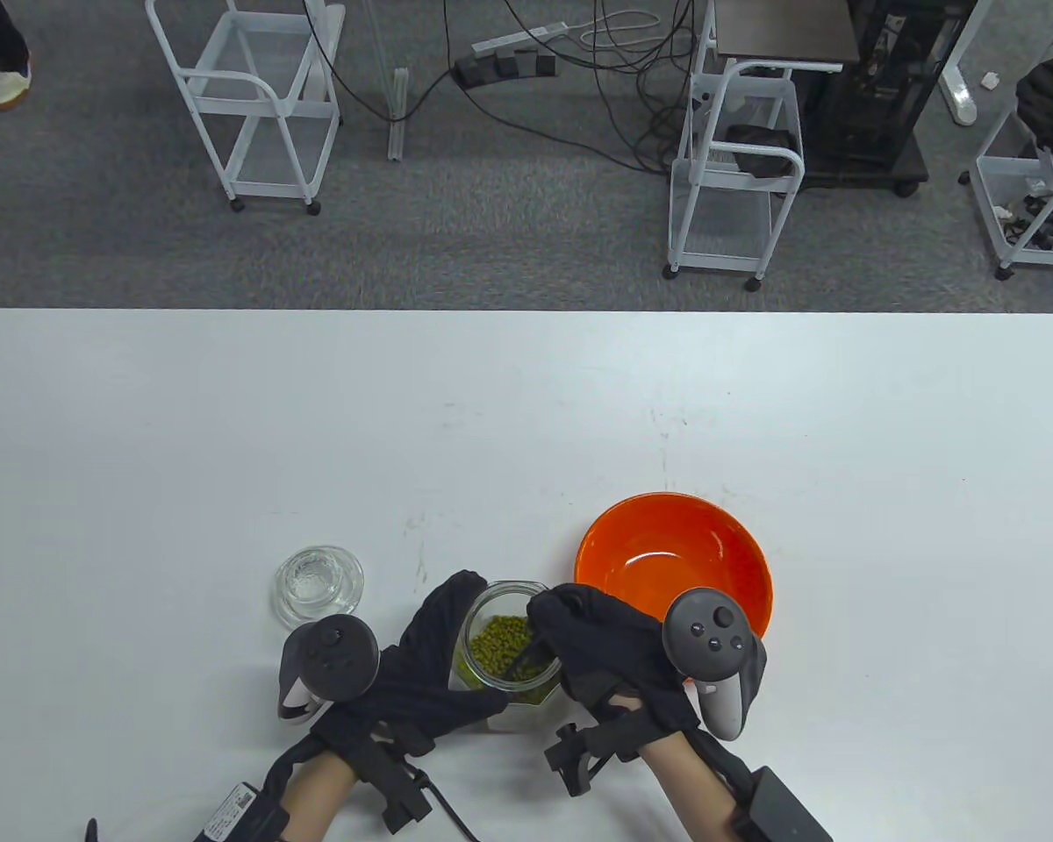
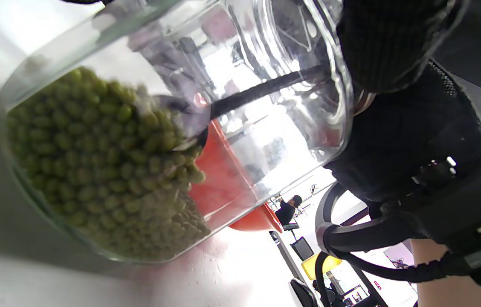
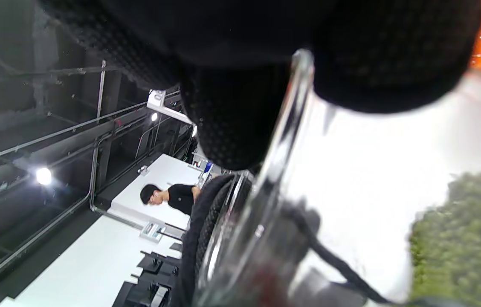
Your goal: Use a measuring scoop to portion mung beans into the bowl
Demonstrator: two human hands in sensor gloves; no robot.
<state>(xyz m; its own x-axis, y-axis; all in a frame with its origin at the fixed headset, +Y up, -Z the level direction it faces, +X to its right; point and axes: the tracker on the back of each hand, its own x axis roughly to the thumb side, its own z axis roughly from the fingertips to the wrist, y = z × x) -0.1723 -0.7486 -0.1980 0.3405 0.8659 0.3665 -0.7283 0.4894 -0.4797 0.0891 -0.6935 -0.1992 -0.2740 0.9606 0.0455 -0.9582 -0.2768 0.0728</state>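
A glass jar (image 1: pixel 509 649) of green mung beans (image 1: pixel 500 647) stands near the table's front edge, tilted in the left wrist view. My left hand (image 1: pixel 430 667) wraps around the jar's left side and holds it. My right hand (image 1: pixel 597 649) grips a black-handled measuring scoop (image 1: pixel 526 656) that reaches into the jar. In the left wrist view the scoop (image 2: pixel 240 100) has its bowl sunk into the beans (image 2: pixel 104 162) inside the jar (image 2: pixel 181 128). The orange bowl (image 1: pixel 676 561) sits just right of the jar and holds nothing.
The jar's clear glass lid (image 1: pixel 318 585) lies on the table to the left of my left hand. The white table (image 1: pixel 228 438) extends far back; beyond its edge are carts and cables on grey carpet.
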